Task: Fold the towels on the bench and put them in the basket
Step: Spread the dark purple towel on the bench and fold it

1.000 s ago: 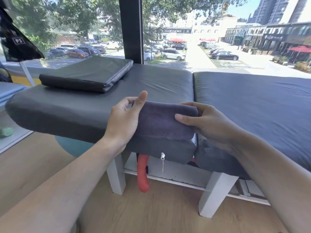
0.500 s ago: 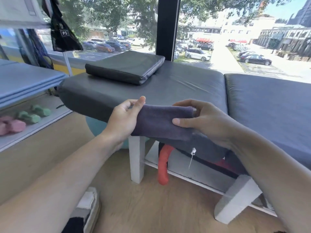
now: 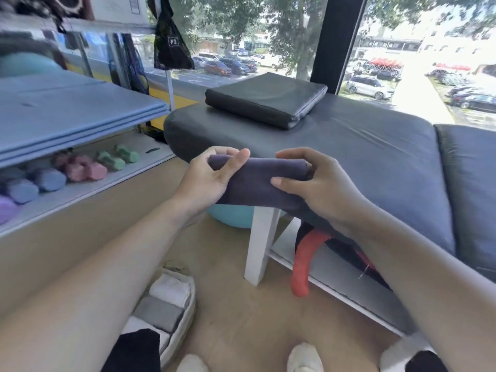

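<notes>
At the far left we see a low shelf [image 3: 88, 189] along the wall, carrying a row of small dumbbells [image 3: 80, 170] in purple, blue, pink and green, with stacked blue mats [image 3: 67, 116] lying over them. A black mesh bag [image 3: 171, 47] hangs against the window [image 3: 241, 49] above, and through the glass we see trees and parked cars. On the wooden floor [image 3: 241, 318] near the bottom left stands a pale basket [image 3: 185, 315] holding folded towels [image 3: 163, 304], white and grey, side by side.

Our left hand [image 3: 206, 181] grips the left end of a folded dark purple towel [image 3: 257, 181], its fingers [image 3: 236, 159] curled over the top edge. Our right hand [image 3: 316, 189] grips the right end, thumb on the near face and the other fingers wrapped behind. We hold the towel in the air in front of the near left corner of the desk [image 3: 362, 146], a bench padded in dark grey on white legs [image 3: 260, 242]. A flat black cushion [image 3: 265, 100] lies at the far left corner of the desk. Under the desk we see a teal ball [image 3: 230, 216] behind the leg and a red roller-like object [image 3: 303, 264] leaning to its right. A second grey pad [image 3: 469, 183] adjoins the desk at the right edge.
</notes>
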### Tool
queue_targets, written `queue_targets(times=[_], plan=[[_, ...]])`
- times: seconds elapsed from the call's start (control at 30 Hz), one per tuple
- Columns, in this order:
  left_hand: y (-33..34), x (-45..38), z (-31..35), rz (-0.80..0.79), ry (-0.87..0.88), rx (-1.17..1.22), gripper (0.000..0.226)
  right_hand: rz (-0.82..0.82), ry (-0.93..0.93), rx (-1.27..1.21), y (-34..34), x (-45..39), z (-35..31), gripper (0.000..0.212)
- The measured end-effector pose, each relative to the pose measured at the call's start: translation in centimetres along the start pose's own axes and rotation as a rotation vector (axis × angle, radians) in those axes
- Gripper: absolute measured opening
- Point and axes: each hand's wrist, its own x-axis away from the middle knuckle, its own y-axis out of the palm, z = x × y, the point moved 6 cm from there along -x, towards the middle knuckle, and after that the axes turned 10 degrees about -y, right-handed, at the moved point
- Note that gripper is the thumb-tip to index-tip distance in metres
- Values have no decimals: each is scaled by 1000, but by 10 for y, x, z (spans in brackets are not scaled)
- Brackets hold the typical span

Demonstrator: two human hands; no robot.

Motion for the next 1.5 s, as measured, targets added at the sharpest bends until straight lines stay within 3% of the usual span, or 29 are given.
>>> queue_targets(times=[0.17,0.27,0.43,0.57,0.73,0.83,1.17,1.5], plan=[[-29,2,-2,99,-24,-115,38,-101,33,-109,31,-13,7,15],[-56,10,-11,158,-23,-180,34,-250,45,-94,57,-13,11,25],[-80,16,-63,139,-151,-198,49,-443,78,37,104,-8,37,33],[-98,15,-104,61,-247,-332,40,-623,69,147,147,2,54,24],[-124,2,-155,-99,-294,-480,44,-783,129,227,205,7,88,44],[-141,-4,-201,-176,-365,-506,51,-856,162,278,241,7,109,37],[-180,-22,-290,-188,-461,-652,39,-824,313,87,341,20,174,27],[-189,-22,-342,-197,-676,-832,53,-765,620,-47,423,85,266,17]])
